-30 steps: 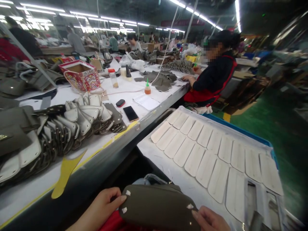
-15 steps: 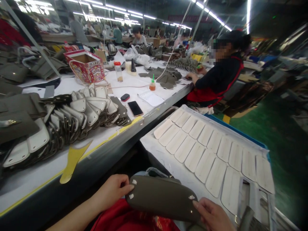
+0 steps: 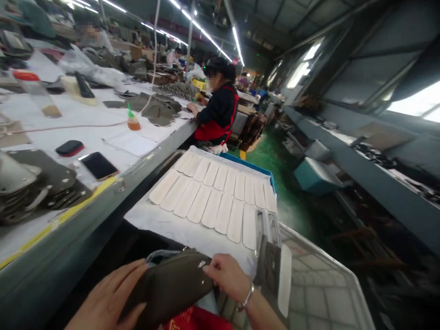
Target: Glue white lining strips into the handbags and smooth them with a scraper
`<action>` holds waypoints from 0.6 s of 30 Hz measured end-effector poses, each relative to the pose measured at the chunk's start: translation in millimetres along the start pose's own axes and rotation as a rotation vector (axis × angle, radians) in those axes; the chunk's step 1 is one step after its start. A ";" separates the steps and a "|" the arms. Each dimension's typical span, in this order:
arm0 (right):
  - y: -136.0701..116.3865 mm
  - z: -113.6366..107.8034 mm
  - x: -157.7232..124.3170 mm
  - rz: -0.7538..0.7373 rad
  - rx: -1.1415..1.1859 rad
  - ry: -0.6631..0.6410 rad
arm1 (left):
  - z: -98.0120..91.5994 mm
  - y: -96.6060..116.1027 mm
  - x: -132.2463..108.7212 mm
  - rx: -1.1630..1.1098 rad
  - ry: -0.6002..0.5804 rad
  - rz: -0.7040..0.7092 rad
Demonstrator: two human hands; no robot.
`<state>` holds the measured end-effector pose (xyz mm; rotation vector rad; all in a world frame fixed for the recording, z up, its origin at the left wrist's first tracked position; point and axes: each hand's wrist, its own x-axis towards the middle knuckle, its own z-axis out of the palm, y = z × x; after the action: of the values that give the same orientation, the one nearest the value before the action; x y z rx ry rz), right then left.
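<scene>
1. At the far left, a stack of grey-green pieces (image 3: 44, 178) is set on the worktable (image 3: 161, 150); a red-capped jar (image 3: 39, 94) is placed farther back.
2. Beside the stack, a dark red-edged oval object (image 3: 69, 148) and a phone (image 3: 99, 166) are laid near the table's front edge.
3. The left hand (image 3: 108, 293) is laid over the left end of a dark panel (image 3: 172, 284); whether that end is pinched cannot be told.
4. Beyond, a sheet of paper (image 3: 130, 142) and a green-tipped bottle (image 3: 133, 121) are seen on the table.
5. The panel is held low in front of the body, above red cloth (image 3: 197, 318), its right end raised.
6. Behind it, pale strips (image 3: 206, 206) are arranged in two rows on a white-covered surface (image 3: 151, 217).
7. The panel's right end, marked by a white scrap (image 3: 201, 264), is pinched by the right hand (image 3: 227, 275); the hands are kept apart. A bracelet (image 3: 246, 298) is worn on that wrist.
8. Farther back, a co-worker (image 3: 218, 110) is seated at the table.
9. On the right, a teal box (image 3: 318, 176) is seen.
</scene>
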<state>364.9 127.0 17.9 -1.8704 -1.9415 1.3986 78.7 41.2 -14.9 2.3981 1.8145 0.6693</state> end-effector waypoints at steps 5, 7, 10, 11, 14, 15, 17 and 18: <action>0.6 -4.9 -3.8 -0.059 -0.100 -0.004 | 38.3 78.9 58.5 -0.057 -0.237 0.204; 1.8 -7.0 -2.9 -0.081 -0.122 -0.011 | 47.6 94.5 70.6 -0.066 -0.327 0.154; 4.8 -9.5 -0.7 -0.119 -0.112 -0.008 | 51.6 100.5 76.6 -0.081 -0.386 0.084; 6.0 -10.0 -0.1 -0.129 -0.104 -0.005 | 51.4 100.2 76.6 -0.086 -0.387 0.078; 10.6 -10.1 0.4 -0.157 -0.096 0.003 | 50.7 99.4 74.9 -0.084 -0.372 0.084; 12.2 -9.8 0.3 -0.166 -0.099 0.008 | 50.9 99.7 74.2 -0.079 -0.367 0.090; 15.5 -9.2 -0.1 -0.182 -0.117 0.023 | 52.2 100.5 73.1 -0.067 -0.359 0.102; 16.9 -9.0 -0.3 -0.188 -0.125 0.030 | 53.0 101.0 72.7 -0.063 -0.357 0.108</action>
<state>383.1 128.5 12.2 -1.6934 -2.1708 1.2145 205.1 89.0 -10.2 2.3981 1.5092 0.2743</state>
